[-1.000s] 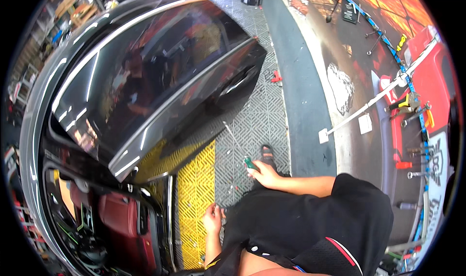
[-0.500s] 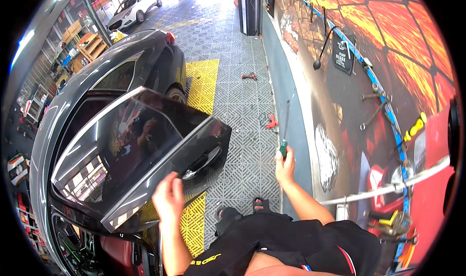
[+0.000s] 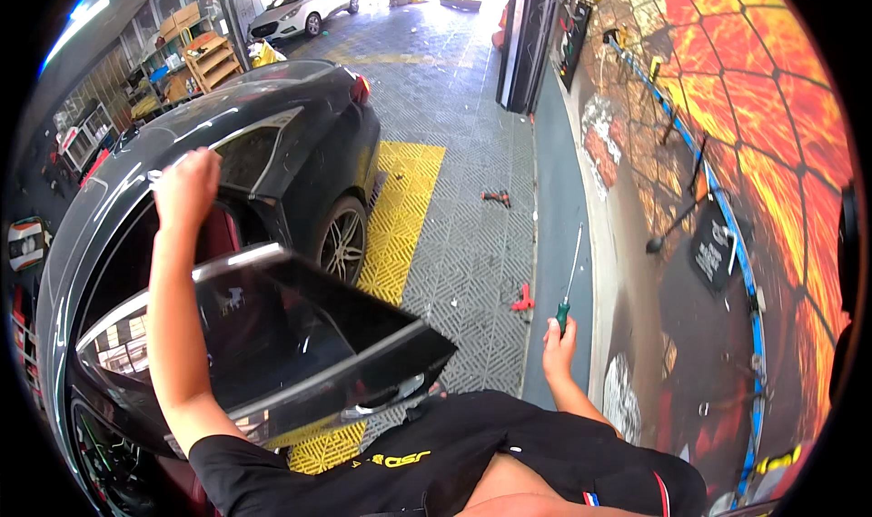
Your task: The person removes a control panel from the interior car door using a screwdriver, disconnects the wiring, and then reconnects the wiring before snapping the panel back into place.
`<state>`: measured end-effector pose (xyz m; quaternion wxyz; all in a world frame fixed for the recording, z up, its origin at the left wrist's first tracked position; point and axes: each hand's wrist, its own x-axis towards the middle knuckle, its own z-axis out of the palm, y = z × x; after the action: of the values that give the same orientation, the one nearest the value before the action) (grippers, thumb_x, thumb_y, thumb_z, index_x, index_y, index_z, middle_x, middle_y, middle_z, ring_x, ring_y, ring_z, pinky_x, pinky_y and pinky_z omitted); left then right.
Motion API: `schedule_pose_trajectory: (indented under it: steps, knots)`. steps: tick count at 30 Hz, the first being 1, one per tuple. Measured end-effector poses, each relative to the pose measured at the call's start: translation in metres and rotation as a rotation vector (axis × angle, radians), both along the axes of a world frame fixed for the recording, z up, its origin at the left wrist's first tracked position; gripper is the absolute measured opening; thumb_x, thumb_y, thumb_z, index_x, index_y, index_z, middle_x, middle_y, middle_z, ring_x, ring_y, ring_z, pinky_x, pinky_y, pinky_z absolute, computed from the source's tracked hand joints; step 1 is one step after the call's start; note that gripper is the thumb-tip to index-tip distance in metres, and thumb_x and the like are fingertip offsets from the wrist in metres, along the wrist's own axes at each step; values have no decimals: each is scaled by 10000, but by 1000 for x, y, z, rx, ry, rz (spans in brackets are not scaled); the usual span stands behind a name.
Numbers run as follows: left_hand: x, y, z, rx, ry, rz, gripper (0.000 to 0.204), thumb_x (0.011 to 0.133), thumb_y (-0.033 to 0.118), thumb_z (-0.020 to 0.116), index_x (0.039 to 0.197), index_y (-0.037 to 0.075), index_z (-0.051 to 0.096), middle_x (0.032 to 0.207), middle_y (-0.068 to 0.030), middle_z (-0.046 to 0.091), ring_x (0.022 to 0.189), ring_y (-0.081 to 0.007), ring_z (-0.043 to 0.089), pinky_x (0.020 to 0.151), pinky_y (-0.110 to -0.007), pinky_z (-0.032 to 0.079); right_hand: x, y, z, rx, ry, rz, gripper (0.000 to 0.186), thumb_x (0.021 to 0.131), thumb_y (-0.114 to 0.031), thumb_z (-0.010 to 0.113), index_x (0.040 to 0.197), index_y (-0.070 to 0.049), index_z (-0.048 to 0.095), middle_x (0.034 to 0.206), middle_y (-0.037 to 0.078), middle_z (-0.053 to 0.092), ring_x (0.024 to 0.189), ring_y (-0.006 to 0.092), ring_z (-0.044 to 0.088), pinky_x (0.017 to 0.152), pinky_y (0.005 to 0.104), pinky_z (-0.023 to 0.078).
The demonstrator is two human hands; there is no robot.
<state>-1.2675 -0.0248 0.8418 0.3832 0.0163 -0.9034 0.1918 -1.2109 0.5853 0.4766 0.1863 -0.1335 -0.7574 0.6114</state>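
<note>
My right hand [image 3: 559, 346] is closed round the green handle of a long screwdriver [image 3: 563, 311]. Its thin metal shaft points up and away, close to the grey lower wall. My left arm reaches forward over the open door [image 3: 336, 367] of a dark car [image 3: 313, 126]. At the end of it, my left hand [image 3: 186, 188] is raised in front of the car's roof edge with its fingers curled in. Whatever is in those fingers, if anything, is hidden, and I cannot tell whether they touch the car.
On the tiled floor lie a red tool [image 3: 523, 299] and a dark tool with red parts [image 3: 496, 198]. Tools hang along a blue strip [image 3: 757, 362] on the right wall. Wooden shelving [image 3: 212, 63] and a white car [image 3: 304, 10] stand farther back.
My left hand has risen from beside the door handle to the roof edge. The screwdriver stays in my right hand. My view has shifted, and I am nearer the door.
</note>
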Motion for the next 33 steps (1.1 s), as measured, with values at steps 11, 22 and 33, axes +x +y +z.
schedule_pose_trajectory:
  steps: [11, 22, 33]
  knots:
    - [-70, -7, -90, 317, -921, 297, 218, 872, 341, 688, 931, 144, 761, 935, -123, 749, 900, -333, 724, 796, -468, 577, -206, -29, -78, 383, -68, 299, 344, 1033, -325, 588, 1214, -33, 570, 704, -10, 548, 600, 93, 513, 562, 288, 438]
    - [-100, 74, -49, 97, -710, 525, 157, 915, 204, 648, 853, 102, 749, 829, -99, 744, 780, -259, 743, 703, -389, 562, -399, -89, -10, 281, -234, 964, 387, 1003, -356, 616, 1239, -54, 564, 992, 169, 672, 945, 321, 665, 819, 429, 508]
    - [-212, 111, -318, 1990, 1081, 166, 278, 1038, 325, 598, 1041, 71, 711, 742, 71, 520, 587, -41, 400, 515, -210, 329, -459, -47, -33, 251, -276, 834, 381, 1005, -358, 607, 1222, -46, 580, 985, 180, 684, 912, 334, 673, 810, 431, 514]
